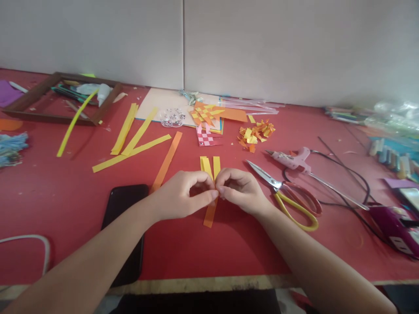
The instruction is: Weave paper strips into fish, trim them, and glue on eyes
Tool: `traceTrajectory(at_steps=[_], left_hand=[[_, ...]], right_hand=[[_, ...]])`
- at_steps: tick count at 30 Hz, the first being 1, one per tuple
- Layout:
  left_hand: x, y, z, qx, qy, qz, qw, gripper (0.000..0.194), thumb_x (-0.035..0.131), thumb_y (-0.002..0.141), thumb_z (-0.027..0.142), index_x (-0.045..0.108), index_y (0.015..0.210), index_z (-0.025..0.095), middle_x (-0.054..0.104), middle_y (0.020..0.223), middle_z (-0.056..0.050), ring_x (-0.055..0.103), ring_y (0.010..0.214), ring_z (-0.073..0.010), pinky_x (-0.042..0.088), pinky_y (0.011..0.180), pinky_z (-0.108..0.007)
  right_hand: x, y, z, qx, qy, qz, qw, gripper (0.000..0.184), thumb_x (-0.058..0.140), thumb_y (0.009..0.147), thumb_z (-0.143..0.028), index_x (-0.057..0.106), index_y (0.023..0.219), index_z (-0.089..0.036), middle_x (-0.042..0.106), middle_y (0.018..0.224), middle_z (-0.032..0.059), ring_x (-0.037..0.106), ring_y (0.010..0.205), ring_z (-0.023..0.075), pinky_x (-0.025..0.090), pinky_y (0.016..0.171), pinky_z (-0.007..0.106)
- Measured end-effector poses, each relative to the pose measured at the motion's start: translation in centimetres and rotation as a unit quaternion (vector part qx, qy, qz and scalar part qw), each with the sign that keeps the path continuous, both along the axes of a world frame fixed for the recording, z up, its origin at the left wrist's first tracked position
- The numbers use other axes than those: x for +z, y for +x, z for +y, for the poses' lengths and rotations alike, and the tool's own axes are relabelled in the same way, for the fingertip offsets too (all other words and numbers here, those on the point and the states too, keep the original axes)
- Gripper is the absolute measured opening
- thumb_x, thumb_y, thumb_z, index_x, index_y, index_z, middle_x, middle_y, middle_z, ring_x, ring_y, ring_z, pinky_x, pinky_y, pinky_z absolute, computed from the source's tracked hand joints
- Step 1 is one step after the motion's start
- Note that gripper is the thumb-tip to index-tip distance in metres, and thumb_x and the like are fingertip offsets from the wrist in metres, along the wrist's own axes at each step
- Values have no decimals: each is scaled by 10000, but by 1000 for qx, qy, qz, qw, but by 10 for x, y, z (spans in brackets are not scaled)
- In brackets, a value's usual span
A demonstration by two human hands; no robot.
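Observation:
My left hand and my right hand meet over the red table, thumbs and forefingers pinched together. Between them are paper strips: yellow strips stick out above the fingers, and an orange strip reaches down below. My fingers hide where the strips cross, so how they are joined cannot be seen. To the left lies a loose orange paper strip, with its lower end behind my left wrist. Scissors with one red and one yellow handle lie partly spread beside my right hand.
A black phone lies under my left forearm. A pink glue gun with a trailing cable lies beyond the scissors. Toward the back are paper scraps, a checkered paper fish, loose yellow strips and a brown frame.

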State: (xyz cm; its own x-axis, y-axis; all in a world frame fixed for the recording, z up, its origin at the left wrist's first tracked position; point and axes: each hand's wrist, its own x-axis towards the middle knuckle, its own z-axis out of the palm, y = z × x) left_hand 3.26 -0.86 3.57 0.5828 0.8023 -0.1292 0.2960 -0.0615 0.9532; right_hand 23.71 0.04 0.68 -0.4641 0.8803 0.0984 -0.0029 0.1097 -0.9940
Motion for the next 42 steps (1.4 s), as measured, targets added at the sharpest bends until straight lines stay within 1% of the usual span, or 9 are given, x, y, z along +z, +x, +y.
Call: traceTrajectory(at_steps=[6, 22, 26, 28, 31, 34, 36, 39, 42], left_hand=[[0, 1, 0, 8, 95, 26, 995, 129, 581, 886, 258, 621, 778, 200, 668, 727, 33, 602, 655, -111, 429, 585, -213], [4, 2, -1, 65, 111, 14, 992, 136, 577, 877, 249, 624, 759, 199, 659, 719, 31, 584, 649, -105, 419, 570, -199], [2, -1, 3, 141, 105, -19, 984, 196, 575, 912, 334, 633, 791, 192, 661, 748, 14, 590, 669, -116, 449, 592, -208], [1, -2, 5, 161, 95, -34, 982, 202, 603, 905, 367, 669, 822, 195, 688, 794, 5, 618, 725, -129, 476, 649, -216], [-1, 0, 7, 138, 66, -35, 988, 174, 668, 866, 383, 724, 844, 219, 724, 841, 4, 654, 786, -145, 500, 701, -227], [-1, 1, 7, 104, 7, -36, 994, 200, 685, 848, 419, 733, 842, 224, 729, 804, 1, 664, 696, -150, 519, 635, -239], [-3, -1, 7, 112, 0, -20, 993, 267, 633, 878, 469, 718, 864, 216, 728, 793, -15, 670, 674, -164, 535, 635, -263], [-10, -6, 10, 201, 132, 103, 965, 328, 503, 947, 484, 682, 959, 209, 730, 957, -68, 677, 877, -227, 537, 785, -335], [-21, -13, 14, 247, 299, 285, 876, 317, 486, 951, 392, 610, 1144, 173, 652, 1196, -144, 570, 1148, -325, 444, 988, -462]], right_hand=[[1, 0, -1, 11, 5, 7, 1000, 191, 707, 813, -337, 626, 718, -193, 589, 681, 2, 524, 593, 114, 441, 561, 268], [-3, 0, 2, -22, -12, 39, 999, 176, 729, 798, -329, 625, 732, -203, 587, 624, -24, 523, 545, 106, 434, 542, 266], [-7, 1, 4, -52, -28, 56, 997, 212, 733, 799, -358, 613, 711, -208, 575, 627, -28, 515, 550, 109, 436, 549, 273], [-8, 0, 3, -62, -44, 79, 994, 189, 741, 801, -371, 635, 777, -216, 585, 655, -29, 525, 567, 111, 447, 561, 277], [-7, -3, 2, -63, -48, 93, 993, 191, 772, 782, -366, 666, 854, -224, 621, 709, -23, 547, 582, 105, 465, 570, 273], [-6, -4, 2, -69, -45, 82, 993, 189, 777, 779, -351, 651, 769, -210, 629, 672, -24, 559, 555, 99, 481, 554, 267], [-4, -3, 2, -78, -71, 74, 992, 224, 761, 789, -373, 615, 749, -209, 631, 610, -30, 567, 502, 102, 455, 479, 242], [0, 4, 4, -83, -127, 50, 987, 266, 743, 795, -390, 561, 740, -203, 630, 545, -38, 555, 402, 93, 327, 357, 187], [6, 11, 6, -53, -172, 22, 983, 297, 763, 758, -388, 538, 720, -198, 606, 502, -52, 513, 335, 75, 246, 316, 167]])
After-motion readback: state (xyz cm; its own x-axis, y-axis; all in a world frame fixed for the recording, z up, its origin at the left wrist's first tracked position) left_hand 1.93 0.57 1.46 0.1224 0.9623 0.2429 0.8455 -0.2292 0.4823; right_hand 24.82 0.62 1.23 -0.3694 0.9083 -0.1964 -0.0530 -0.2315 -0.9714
